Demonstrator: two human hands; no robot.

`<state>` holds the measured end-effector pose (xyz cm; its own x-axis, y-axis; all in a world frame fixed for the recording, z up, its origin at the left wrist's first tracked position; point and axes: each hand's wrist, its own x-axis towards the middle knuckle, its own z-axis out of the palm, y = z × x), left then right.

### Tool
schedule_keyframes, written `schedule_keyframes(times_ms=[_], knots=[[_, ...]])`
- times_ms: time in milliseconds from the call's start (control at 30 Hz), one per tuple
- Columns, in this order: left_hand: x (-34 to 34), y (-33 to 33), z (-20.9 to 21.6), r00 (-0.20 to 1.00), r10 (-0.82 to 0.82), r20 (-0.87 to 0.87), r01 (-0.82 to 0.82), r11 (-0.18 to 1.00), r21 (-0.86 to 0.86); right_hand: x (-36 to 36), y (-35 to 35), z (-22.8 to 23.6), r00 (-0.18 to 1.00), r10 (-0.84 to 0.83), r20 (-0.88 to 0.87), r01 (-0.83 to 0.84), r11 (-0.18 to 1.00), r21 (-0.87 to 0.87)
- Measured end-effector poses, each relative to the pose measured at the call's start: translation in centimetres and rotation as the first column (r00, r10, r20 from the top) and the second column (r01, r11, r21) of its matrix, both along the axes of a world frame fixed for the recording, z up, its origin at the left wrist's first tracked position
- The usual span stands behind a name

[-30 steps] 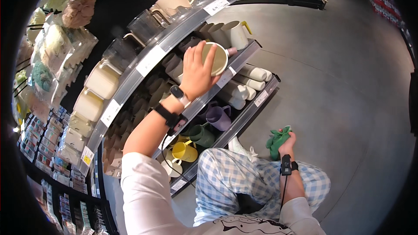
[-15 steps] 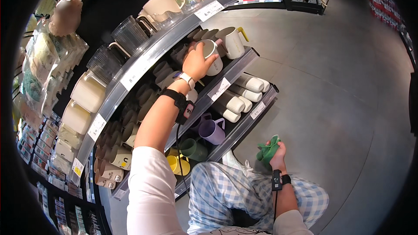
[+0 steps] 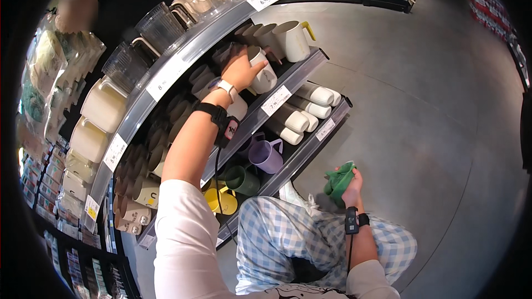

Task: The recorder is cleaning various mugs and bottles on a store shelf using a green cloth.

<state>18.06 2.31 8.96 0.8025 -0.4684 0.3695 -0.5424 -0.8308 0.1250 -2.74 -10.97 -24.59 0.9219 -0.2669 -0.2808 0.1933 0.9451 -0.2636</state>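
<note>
My left hand (image 3: 239,72) reaches onto the middle shelf and is closed round a white mug (image 3: 264,77), thumb at its near side and the other fingers partly hidden behind. Right of that mug stands a white mug with a yellow handle (image 3: 292,41). Other mugs sit in rows behind and to the left, dim under the upper shelf. Low over the floor at the right, my right hand (image 3: 353,186) is closed on a crumpled green cloth (image 3: 339,180).
Along the upper shelf (image 3: 183,61) stand clear ribbed mugs (image 3: 160,26) and cream mugs (image 3: 103,105). Below are white-ended cups lying down (image 3: 299,120), a purple mug (image 3: 266,156), a dark green mug (image 3: 242,180) and a yellow mug (image 3: 220,201). Grey floor (image 3: 410,105) extends to the right.
My left hand has moved slightly back and left on the shelf with the white mug. My right hand still grips the green cloth, which has turned a little. The view has shifted slightly.
</note>
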Motion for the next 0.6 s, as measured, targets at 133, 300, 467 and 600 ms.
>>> schedule_keyframes(times_ms=[133, 300, 467, 600], knots=[[-4.3, 0.7, -2.1, 0.79, -0.244, 0.563, 0.32, 0.946, -0.039, 0.0, -0.3, 1.4, 0.995, 0.085, -0.044, -0.084, 0.996, 0.005], [-15.5, 2.6, -14.5, 0.84, -0.54, 0.048, 0.541, 0.829, -0.145, 0.2, 1.6, 2.7, 0.917, 0.234, 0.322, -0.168, 0.961, -0.221], [-20.8, 1.7, -24.6, 0.908, -0.35, -0.232, 0.14, 0.772, -0.62, -0.3, 2.8, 3.7, 0.838, 0.361, 0.409, -0.209, 0.905, -0.37], [-21.1, 1.0, -27.3, 0.911, -0.365, -0.193, 0.153, 0.732, -0.663, 0.1, 2.8, 3.1, 0.869, 0.317, 0.379, -0.191, 0.923, -0.334]])
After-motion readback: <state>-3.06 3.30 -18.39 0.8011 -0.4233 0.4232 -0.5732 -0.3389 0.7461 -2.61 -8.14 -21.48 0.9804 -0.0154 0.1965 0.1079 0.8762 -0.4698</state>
